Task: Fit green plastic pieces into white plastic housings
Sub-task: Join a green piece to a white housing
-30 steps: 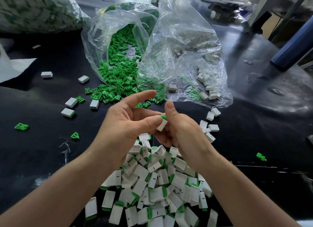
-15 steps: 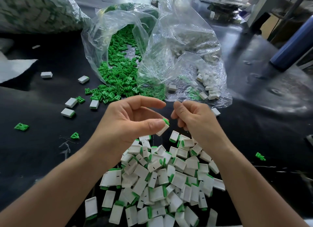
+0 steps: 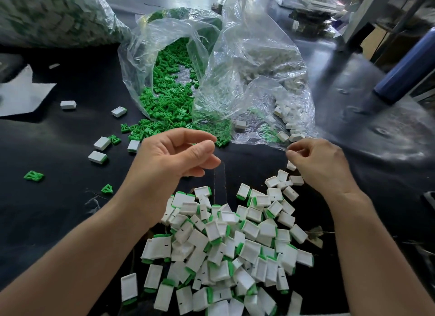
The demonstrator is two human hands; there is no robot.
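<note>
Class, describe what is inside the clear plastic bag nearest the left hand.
Loose green pieces fill the bag and spill from its mouth onto the black table. Its far end is hidden by crumpled film, so anything deeper cannot be seen.

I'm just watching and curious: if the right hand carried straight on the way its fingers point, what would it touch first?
Most likely the edge of the clear bag just ahead of the right hand, then the white housings spilling from it. Depth is hard to judge.

A factory assembly bench: bulk bags of green pieces (image 3: pixel 169 96), piled housings (image 3: pixel 226 252).
</note>
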